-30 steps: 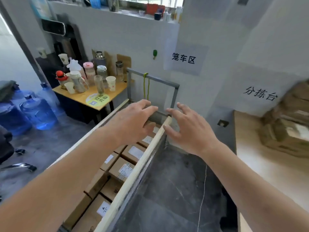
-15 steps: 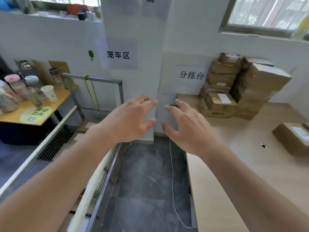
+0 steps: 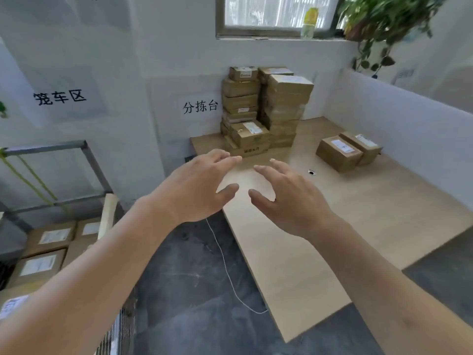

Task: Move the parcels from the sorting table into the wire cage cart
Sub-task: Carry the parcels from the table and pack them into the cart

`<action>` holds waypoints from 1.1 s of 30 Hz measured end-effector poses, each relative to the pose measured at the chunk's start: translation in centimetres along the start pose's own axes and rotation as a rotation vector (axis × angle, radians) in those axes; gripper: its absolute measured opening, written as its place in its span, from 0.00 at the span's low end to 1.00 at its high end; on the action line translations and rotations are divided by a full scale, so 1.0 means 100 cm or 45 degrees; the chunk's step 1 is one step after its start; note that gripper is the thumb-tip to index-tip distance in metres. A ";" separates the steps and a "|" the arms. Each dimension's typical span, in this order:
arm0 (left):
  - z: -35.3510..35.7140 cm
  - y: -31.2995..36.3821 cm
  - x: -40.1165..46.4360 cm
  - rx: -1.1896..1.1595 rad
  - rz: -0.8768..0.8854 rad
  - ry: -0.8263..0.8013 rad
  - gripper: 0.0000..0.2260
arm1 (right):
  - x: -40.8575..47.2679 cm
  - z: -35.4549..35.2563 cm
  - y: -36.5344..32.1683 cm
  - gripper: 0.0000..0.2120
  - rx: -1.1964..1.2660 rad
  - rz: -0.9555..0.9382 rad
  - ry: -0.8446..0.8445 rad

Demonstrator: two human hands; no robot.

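Brown cardboard parcels are piled in a tall stack (image 3: 266,108) at the far corner of the light wooden sorting table (image 3: 332,226). Two more parcels (image 3: 345,151) lie side by side to the right on the table. The wire cage cart (image 3: 84,155) stands at the lower left and holds several labelled parcels (image 3: 48,242). My left hand (image 3: 197,188) and my right hand (image 3: 289,198) are stretched out in front of me, palms down, fingers spread and loose. Both hover over the table's near left part and hold nothing.
A white cable (image 3: 230,272) trails over the dark floor (image 3: 189,290) between cart and table. White partition walls (image 3: 399,111) close the table's back and right sides. A window (image 3: 276,14) and a hanging plant (image 3: 384,24) are above. A yellow-green strap (image 3: 28,180) hangs on the cart frame.
My view has swung right, from the cage cart to the sorting table. Both empty hands have moved with it, from over the cart's rim to above the table.
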State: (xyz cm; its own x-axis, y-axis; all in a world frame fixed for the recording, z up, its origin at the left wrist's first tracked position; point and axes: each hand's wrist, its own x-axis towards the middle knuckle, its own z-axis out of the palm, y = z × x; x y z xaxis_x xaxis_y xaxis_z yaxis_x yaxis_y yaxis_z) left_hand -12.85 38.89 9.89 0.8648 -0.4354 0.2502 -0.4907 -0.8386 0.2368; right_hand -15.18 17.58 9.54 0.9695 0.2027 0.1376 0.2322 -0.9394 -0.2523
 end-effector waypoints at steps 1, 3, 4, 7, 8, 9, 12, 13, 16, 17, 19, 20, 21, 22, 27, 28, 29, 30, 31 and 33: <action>0.003 0.007 0.006 -0.002 0.025 -0.002 0.28 | -0.003 -0.004 0.008 0.30 0.000 0.024 0.006; 0.009 0.023 0.021 -0.003 0.075 -0.005 0.28 | -0.010 -0.014 0.028 0.30 -0.010 0.065 0.029; 0.011 0.032 0.028 0.004 0.096 -0.006 0.28 | -0.012 -0.019 0.038 0.30 -0.013 0.081 0.039; 0.022 0.060 0.051 0.024 0.151 -0.018 0.28 | -0.019 -0.030 0.068 0.30 -0.007 0.128 0.057; 0.026 0.070 0.059 0.025 0.164 -0.022 0.28 | -0.021 -0.033 0.080 0.30 -0.004 0.137 0.060; 0.031 0.081 0.068 0.026 0.171 -0.025 0.28 | -0.022 -0.036 0.093 0.30 0.003 0.142 0.063; 0.049 0.117 0.096 0.025 0.167 -0.042 0.28 | -0.024 -0.043 0.141 0.30 0.020 0.147 0.069; 0.058 0.130 0.107 0.026 0.164 -0.049 0.28 | -0.024 -0.046 0.161 0.30 0.020 0.150 0.070; 0.086 0.175 0.142 0.045 0.159 -0.062 0.28 | -0.028 -0.057 0.228 0.30 0.026 0.161 0.057; 0.096 0.191 0.154 0.047 0.153 -0.068 0.28 | -0.030 -0.061 0.251 0.30 0.025 0.158 0.050; 0.116 0.224 0.178 0.039 0.140 -0.078 0.28 | -0.034 -0.072 0.296 0.29 0.030 0.151 0.039; 0.125 0.241 0.189 0.031 0.137 -0.082 0.28 | -0.037 -0.078 0.318 0.29 0.036 0.148 0.031; 0.135 0.259 0.201 0.025 0.138 -0.086 0.27 | -0.039 -0.085 0.340 0.29 0.038 0.144 0.023; 0.144 0.276 0.211 0.016 0.136 -0.092 0.27 | -0.043 -0.091 0.360 0.29 0.036 0.139 0.015; 0.177 0.347 0.258 -0.017 0.113 -0.107 0.27 | -0.049 -0.119 0.448 0.29 0.034 0.122 -0.005; 0.182 0.359 0.268 -0.012 0.109 -0.115 0.27 | -0.049 -0.124 0.463 0.30 0.039 0.125 -0.005; 0.186 0.369 0.279 -0.009 0.105 -0.121 0.27 | -0.048 -0.127 0.477 0.30 0.045 0.127 -0.007; 0.190 0.378 0.289 -0.008 0.105 -0.123 0.27 | -0.046 -0.130 0.491 0.30 0.044 0.128 -0.008; 0.195 0.386 0.300 -0.008 0.107 -0.123 0.27 | -0.043 -0.132 0.505 0.30 0.038 0.129 -0.008; 0.205 0.400 0.322 -0.010 0.108 -0.129 0.27 | -0.034 -0.134 0.533 0.30 0.031 0.136 -0.016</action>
State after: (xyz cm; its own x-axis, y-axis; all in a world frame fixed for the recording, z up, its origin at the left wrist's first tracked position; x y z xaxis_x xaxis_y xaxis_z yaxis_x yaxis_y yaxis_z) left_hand -2.45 -15.39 8.16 0.8262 -0.5358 0.1739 -0.5631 -0.7948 0.2265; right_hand -7.16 -36.88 8.48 0.9898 0.1051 0.0962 0.1288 -0.9490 -0.2877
